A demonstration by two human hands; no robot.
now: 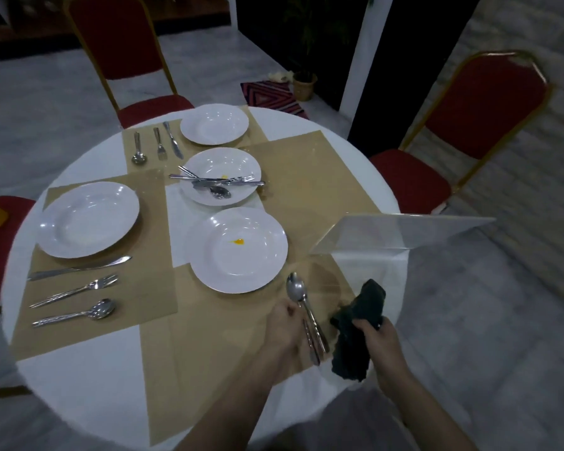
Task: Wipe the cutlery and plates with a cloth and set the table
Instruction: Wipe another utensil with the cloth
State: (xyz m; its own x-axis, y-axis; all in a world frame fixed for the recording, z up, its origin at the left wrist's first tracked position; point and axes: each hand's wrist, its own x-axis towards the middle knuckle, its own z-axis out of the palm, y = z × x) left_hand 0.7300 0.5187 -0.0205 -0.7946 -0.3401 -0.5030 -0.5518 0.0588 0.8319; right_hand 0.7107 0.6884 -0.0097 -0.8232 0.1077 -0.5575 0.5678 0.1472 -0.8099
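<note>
Left hand (284, 323): fingers curled round the handles of a spoon (296, 289) and a second utensil under it, type unclear. Spoon bowl juts up past the fingertips, toward the stained plate (238, 250); handle ends stick out below the palm.

Right hand (376, 335): fingers clenched on a dark cloth (358, 333), which bunches above and below the fist. Cloth sits just right of the spoon handles, apart from them.

Beyond the fingertips, another plate (220, 175) holds piled cutlery (215, 183).
</note>
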